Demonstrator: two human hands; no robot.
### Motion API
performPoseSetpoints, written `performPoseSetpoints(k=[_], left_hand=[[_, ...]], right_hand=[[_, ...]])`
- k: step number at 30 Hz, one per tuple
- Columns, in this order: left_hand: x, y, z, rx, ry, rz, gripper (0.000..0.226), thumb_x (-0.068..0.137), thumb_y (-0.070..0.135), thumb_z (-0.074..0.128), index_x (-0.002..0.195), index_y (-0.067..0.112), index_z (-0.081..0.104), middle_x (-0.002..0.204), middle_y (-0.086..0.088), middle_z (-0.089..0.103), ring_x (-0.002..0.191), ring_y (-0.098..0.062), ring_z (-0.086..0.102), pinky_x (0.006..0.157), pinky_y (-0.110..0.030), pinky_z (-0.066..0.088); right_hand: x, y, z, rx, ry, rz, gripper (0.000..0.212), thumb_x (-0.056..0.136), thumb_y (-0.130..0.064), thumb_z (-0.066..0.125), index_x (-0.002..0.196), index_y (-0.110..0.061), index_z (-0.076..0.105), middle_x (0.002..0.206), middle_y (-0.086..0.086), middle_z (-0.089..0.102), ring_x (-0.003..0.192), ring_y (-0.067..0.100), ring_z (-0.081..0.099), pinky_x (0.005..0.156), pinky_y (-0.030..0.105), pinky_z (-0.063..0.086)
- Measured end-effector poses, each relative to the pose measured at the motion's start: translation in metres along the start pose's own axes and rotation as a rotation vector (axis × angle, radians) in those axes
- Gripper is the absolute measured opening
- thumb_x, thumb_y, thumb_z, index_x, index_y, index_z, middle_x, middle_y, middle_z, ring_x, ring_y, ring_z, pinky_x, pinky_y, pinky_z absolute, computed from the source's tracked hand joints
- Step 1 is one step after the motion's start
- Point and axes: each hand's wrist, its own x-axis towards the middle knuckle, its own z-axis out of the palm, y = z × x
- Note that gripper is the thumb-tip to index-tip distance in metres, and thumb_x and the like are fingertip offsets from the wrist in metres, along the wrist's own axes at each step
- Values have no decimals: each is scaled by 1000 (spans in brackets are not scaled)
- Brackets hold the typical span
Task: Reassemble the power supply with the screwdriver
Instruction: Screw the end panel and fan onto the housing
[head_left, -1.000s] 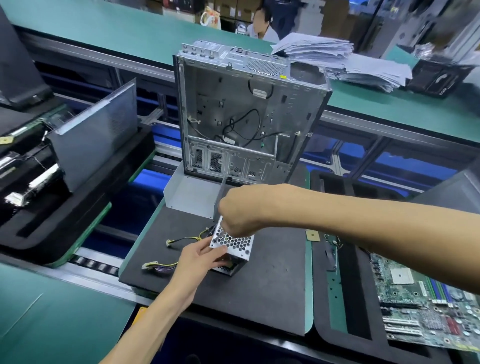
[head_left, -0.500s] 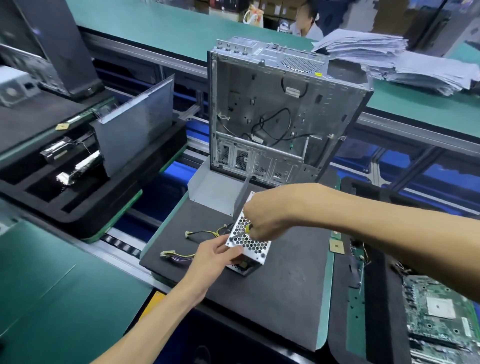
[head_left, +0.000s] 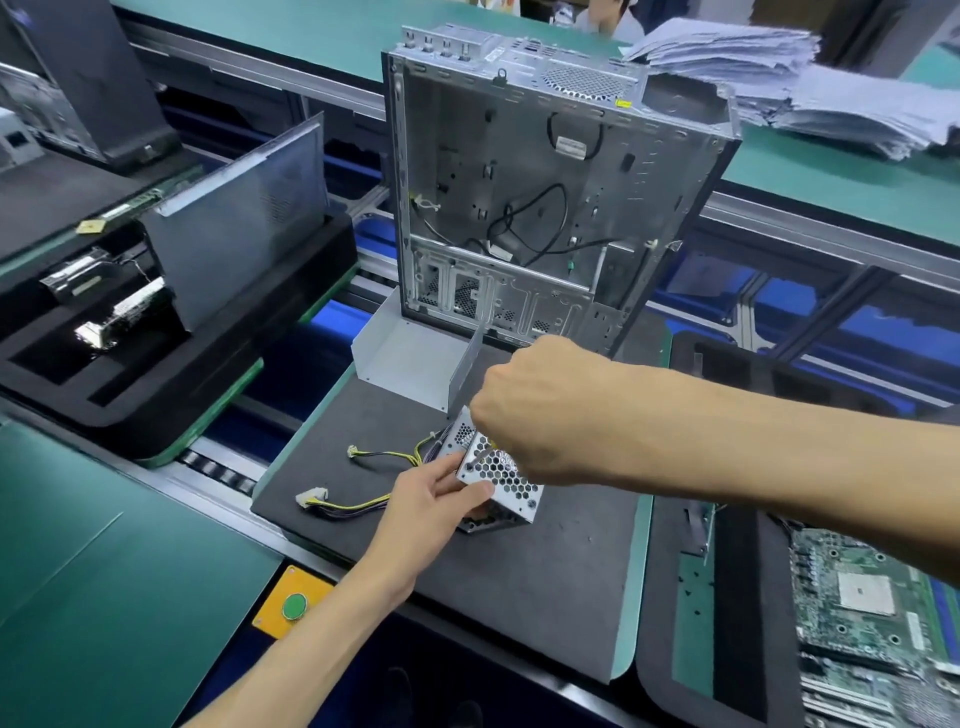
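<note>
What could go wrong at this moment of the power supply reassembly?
The left hand steadies the power supply only at one corner, so driving force from the right hand could make it slide on the black mat. The screwdriver tip is barely visible and might slip off into the honeycomb grille. The loose cables alongside could snag.

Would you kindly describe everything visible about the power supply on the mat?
The power supply is a small silvery metal box whose honeycomb-perforated face tilts up toward the camera. It rests on the dark mat, in front of the open case. Yellow and black cables with white connectors trail to its left. The left hand pinches its near corner; the right hand covers its top, working a screwdriver.
</note>
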Motion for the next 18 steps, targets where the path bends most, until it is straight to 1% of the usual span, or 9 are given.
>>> performPoseSetpoints(k=[3, 5, 7, 9, 11, 13, 14, 16, 18], left_hand=[[-2, 1, 0, -4, 15, 3, 29, 94, 11, 68, 121, 21, 72, 109, 4, 78, 101, -13, 73, 100, -30, 52], [-2, 1, -4, -19, 32, 5, 26, 95, 12, 67, 119, 20, 73, 109, 3, 78, 105, -15, 73, 102, -31, 52], [-2, 2, -9, -40, 42, 9, 24, 95, 10, 67, 117, 17, 74, 110, 0, 78, 107, -18, 73, 103, -37, 53], [-1, 2, -13, -35, 31, 13, 22, 95, 10, 67, 115, 15, 75, 109, -2, 78, 105, -21, 73, 103, -38, 53], [-1, 2, -13, -12, 22, 14, 19, 94, 12, 69, 111, 16, 76, 107, -3, 79, 103, -23, 74, 102, -37, 53], [-2, 1, -9, 7, 21, 21, 20, 94, 13, 69, 111, 20, 76, 105, -1, 79, 99, -19, 74, 95, -30, 55], [-3, 2, -6, 15, 19, 27, 23, 93, 11, 69, 112, 23, 76, 105, 0, 79, 97, -15, 74, 89, -24, 55], [-5, 4, 0, 35, 20, 31, 30, 93, 8, 68, 111, 32, 76, 104, 4, 79, 94, -10, 74, 80, -13, 52], [-7, 7, 7, 40, 34, 30, 44, 92, 7, 69, 94, 49, 77, 98, 11, 79, 90, -4, 75, 73, -5, 48]], right_hand=[[-2, -3, 3, 61, -44, 24, 32, 94, -14, 50, 65, -16, 35, 65, 0, 38, 52, 16, 34, 48, 28, 22], [-2, -5, 7, 172, -130, 80, 36, 100, -20, 46, 66, -16, 36, 67, 1, 38, 55, 15, 34, 49, 29, 23], [-2, -6, 14, 280, -215, 136, 37, 104, -25, 41, 68, -16, 38, 69, 1, 40, 58, 14, 36, 54, 31, 29], [-3, -7, 16, 327, -225, 168, 36, 104, -29, 42, 71, -15, 40, 70, 1, 41, 59, 13, 37, 57, 31, 32], [-6, -9, 13, 328, -180, 173, 28, 101, -31, 49, 83, -11, 45, 71, 0, 40, 58, 13, 36, 51, 31, 27], [-9, -8, 7, 289, -123, 161, 22, 99, -28, 53, 92, -9, 44, 71, 0, 37, 57, 13, 33, 47, 30, 23], [-10, -8, 6, 246, -83, 146, 17, 98, -24, 54, 90, -10, 46, 69, 0, 37, 55, 13, 33, 46, 30, 23], [-11, -6, 5, 145, -6, 125, 18, 93, -16, 55, 77, -12, 46, 65, 0, 40, 51, 15, 35, 45, 29, 22], [-12, -5, 8, 108, 0, 118, 28, 90, -14, 56, 67, -14, 40, 62, 1, 41, 49, 16, 36, 45, 28, 21]])
